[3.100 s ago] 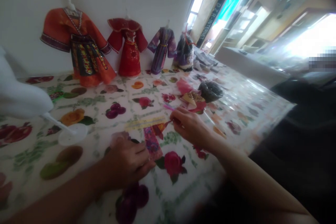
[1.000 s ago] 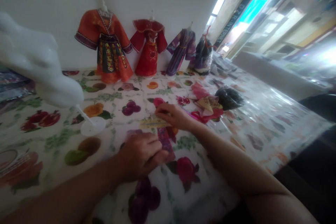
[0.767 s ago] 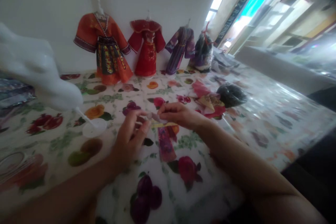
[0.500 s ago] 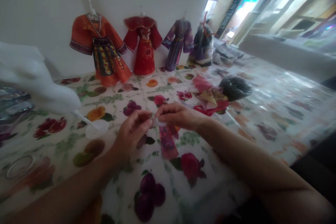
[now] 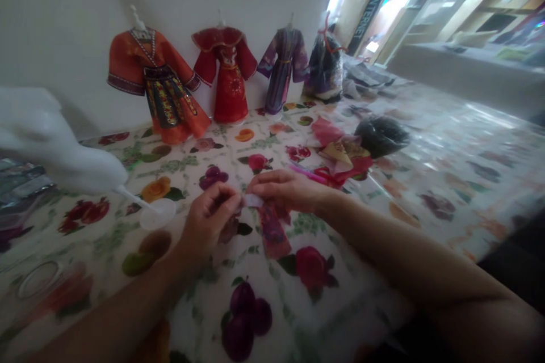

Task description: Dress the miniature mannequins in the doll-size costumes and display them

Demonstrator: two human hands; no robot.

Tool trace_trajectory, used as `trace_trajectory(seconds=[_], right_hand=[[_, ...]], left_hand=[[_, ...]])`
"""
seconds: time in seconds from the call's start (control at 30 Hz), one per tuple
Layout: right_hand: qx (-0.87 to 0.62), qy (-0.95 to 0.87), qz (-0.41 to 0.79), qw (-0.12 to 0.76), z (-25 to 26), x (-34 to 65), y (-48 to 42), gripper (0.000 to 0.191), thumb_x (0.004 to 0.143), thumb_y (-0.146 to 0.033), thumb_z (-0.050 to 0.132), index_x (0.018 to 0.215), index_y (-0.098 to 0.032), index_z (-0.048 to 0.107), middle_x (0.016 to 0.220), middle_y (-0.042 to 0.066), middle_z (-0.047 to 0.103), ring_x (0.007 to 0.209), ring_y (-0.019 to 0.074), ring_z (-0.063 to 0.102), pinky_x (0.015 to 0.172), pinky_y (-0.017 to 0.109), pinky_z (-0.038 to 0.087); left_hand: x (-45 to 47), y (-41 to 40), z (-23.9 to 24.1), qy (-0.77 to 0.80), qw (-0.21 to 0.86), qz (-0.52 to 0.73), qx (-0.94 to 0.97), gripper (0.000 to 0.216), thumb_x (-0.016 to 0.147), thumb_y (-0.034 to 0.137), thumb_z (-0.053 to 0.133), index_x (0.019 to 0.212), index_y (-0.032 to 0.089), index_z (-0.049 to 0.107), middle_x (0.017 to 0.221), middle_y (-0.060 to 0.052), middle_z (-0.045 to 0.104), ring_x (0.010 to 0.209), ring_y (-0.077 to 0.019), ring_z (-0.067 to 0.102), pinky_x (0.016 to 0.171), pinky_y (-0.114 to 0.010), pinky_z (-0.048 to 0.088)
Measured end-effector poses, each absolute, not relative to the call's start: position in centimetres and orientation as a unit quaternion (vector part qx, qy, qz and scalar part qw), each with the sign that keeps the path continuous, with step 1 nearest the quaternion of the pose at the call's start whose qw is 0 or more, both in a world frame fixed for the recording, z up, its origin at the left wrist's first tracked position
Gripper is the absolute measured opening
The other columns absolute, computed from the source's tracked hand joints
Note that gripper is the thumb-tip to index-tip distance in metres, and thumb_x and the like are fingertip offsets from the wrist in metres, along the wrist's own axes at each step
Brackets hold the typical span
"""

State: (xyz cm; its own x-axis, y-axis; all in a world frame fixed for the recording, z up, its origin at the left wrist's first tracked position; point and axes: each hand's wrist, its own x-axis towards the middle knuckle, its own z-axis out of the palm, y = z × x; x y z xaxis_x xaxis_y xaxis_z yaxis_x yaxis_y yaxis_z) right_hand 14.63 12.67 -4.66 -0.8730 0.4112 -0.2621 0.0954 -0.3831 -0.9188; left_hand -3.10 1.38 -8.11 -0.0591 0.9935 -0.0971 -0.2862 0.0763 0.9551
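A small white strip [image 5: 254,200] stretches between my two hands; I cannot tell whether it is paper, tape or cloth. My left hand [image 5: 210,215] pinches its left end between thumb and fingertips. The fingers of my right hand [image 5: 285,190] are bent together over the strip's right side, with the thumb mostly hidden. Just below, partly under my right hand, a red and purple patterned piece of fabric [image 5: 275,238] lies on the fruit-print tablecloth [image 5: 204,306].
Small dresses on stands, orange [image 5: 155,79], red [image 5: 225,74] and purple [image 5: 284,71], line the wall. A white torso form [image 5: 80,153] leans in from the left. Red and gold fabric scraps [image 5: 344,156], a pink pen-like stick [image 5: 309,172] and a dark plastic-wrapped bundle [image 5: 381,136] lie right.
My left hand has drawn slightly left and down, and more of the white strip shows between the hands. My right hand has flattened over it. The view has shifted slightly.
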Motion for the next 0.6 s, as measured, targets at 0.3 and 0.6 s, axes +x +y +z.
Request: trace_trajectory(seconds=[0.3,0.6], right_hand=[[-0.237,-0.616,0.745,0.101,-4.9,14.5,12.6,0.016,0.085,-0.03,0.074,0.084,-0.015,0.067,0.067,-0.004,0.063,0.053,0.0049,0.056,0.05,0.015,0.044],[-0.238,-0.677,0.693,0.069,-5.2,15.4,13.7,0.019,0.086,-0.033,0.071,0.085,-0.015,0.064,0.066,-0.003,0.064,0.048,0.0065,0.057,0.046,0.017,0.046]], left_hand=[[-3.1,1.3,-8.0,0.476,0.56,0.555,0.389,0.02,0.091,0.037,0.066,0.084,0.022,0.054,0.052,0.008,0.044,0.037,-0.006,0.037,0.037,-0.018,0.03],[-3.2,1.2,-7.9,0.467,0.575,0.563,0.366,0.02,0.091,0.037,0.064,0.085,0.022,0.052,0.048,0.008,0.044,0.035,-0.007,0.037,0.037,-0.019,0.03]])
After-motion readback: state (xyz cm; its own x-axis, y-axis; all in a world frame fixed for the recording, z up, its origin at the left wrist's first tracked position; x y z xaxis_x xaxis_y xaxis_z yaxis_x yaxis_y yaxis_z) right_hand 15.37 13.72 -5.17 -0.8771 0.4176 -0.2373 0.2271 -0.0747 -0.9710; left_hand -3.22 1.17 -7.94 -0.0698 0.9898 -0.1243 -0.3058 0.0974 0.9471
